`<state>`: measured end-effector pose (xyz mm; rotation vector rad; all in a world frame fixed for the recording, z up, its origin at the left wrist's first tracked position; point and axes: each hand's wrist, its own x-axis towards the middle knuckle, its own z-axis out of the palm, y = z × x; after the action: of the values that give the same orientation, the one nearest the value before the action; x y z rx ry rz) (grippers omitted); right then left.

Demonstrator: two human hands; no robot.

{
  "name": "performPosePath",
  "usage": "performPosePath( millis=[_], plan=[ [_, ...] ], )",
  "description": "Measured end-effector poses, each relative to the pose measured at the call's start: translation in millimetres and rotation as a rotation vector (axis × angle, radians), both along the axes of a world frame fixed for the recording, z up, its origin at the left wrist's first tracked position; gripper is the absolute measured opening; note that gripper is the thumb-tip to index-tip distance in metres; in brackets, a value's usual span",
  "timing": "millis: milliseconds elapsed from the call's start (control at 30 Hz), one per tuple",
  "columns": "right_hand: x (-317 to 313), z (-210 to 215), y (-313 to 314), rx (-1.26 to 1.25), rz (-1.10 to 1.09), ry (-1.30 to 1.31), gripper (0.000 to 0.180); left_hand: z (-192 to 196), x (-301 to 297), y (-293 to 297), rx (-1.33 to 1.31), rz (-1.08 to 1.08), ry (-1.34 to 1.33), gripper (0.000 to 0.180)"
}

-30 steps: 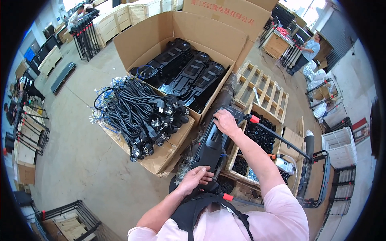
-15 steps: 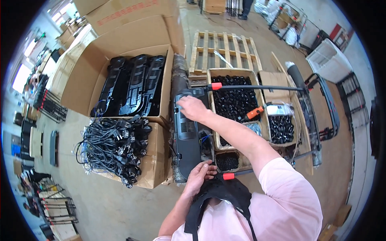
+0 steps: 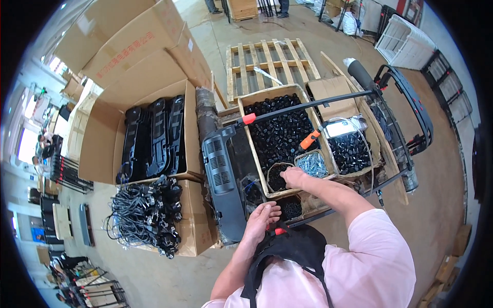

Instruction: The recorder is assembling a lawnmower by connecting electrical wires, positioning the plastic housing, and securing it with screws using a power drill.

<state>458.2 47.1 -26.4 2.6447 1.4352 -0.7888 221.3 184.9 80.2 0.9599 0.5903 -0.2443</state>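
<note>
My right hand [image 3: 295,177] reaches into a small round tub of tiny black parts [image 3: 278,180], its fingertips pressed together; whether anything is between them I cannot make out. Beside it sits a tub of silver screws [image 3: 311,165]. My left hand [image 3: 263,218] hovers by the near end of a long dark grey plastic housing with vent slots [image 3: 222,177], fingers curled in and thumb against them, what they hold hidden. A bin of small dark screws [image 3: 292,209] lies just right of it. The housing joins a black tube frame [image 3: 303,105] with red end pieces.
An orange power tool [image 3: 310,139] lies over a wooden bin of black plastic caps [image 3: 272,126], next to a second bin of caps [image 3: 351,152]. At left stand a carton [image 3: 194,133] of black housings and a heap of power cords [image 3: 146,213]. Beyond is a wooden pallet [image 3: 272,64].
My right hand has left the grey housing and moved right and nearer, into the small tub of black parts. My left hand stays near the housing's end. The view has shifted.
</note>
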Motion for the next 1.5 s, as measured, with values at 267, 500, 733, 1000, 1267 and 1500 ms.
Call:
performPosePath(
  millis=[267, 500, 733, 1000, 1267, 1500],
  plan=[
    [4, -3, 9, -0.113, 0.111, 0.069, 0.028, -45, 85, -23, 0.015, 0.081, 0.048, 0.045],
    [7, -27, 11, -0.093, 0.047, 0.112, 0.02, -75, 138, -23, 0.052, 0.171, 0.165, 0.06],
    [17, -19, -13, 0.117, -0.018, 0.106, 0.021, -98, 155, -15, -0.096, 0.22, 0.255, 0.073],
    [22, 44, -16, 0.593, -0.242, 0.314, 0.026, -143, 170, -8, -0.275, 0.272, 0.253, 0.043],
    [56, 36, -53, 0.812, -0.797, 0.35, 0.027, -142, 166, -15, -0.506, 0.332, 0.117, 0.025],
    [117, -7, -88, 0.9, -1.397, 0.763, 0.042, -95, 139, -27, -0.4, 0.266, -0.013, 0.03]
  ],
)
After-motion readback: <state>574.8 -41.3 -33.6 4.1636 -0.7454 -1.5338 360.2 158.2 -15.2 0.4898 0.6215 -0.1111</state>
